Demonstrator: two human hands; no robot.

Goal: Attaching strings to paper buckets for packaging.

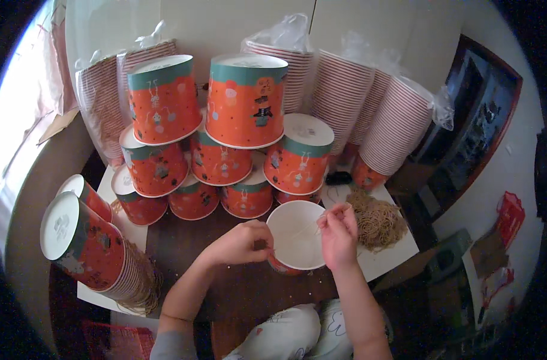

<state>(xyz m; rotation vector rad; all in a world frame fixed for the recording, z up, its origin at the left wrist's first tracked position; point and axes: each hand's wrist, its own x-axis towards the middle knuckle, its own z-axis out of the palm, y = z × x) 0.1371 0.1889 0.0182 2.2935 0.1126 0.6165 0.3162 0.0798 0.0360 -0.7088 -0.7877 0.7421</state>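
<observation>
A paper bucket point(295, 240) stands mouth up in front of me, white inside and orange outside. A thin pale cord point(306, 232) runs across its opening toward my right hand. My right hand point(339, 231) is closed in a pinch on the cord, over the bucket's right rim. Beside the left rim, my left hand point(245, 242) is closed with curled fingers, the fingertips against the bucket's outer wall. What those left fingertips pinch is too small to make out. To the right of the bucket lies a tangled pile of tan cords point(378, 221).
Upside-down orange buckets point(246, 99) are stacked in tiers behind my hands. Bagged white bucket stacks point(342, 90) stand along the back. At the left leans a nested bucket stack point(96, 252) with cords hanging from it. A small black object point(338, 178) lies behind the cord pile.
</observation>
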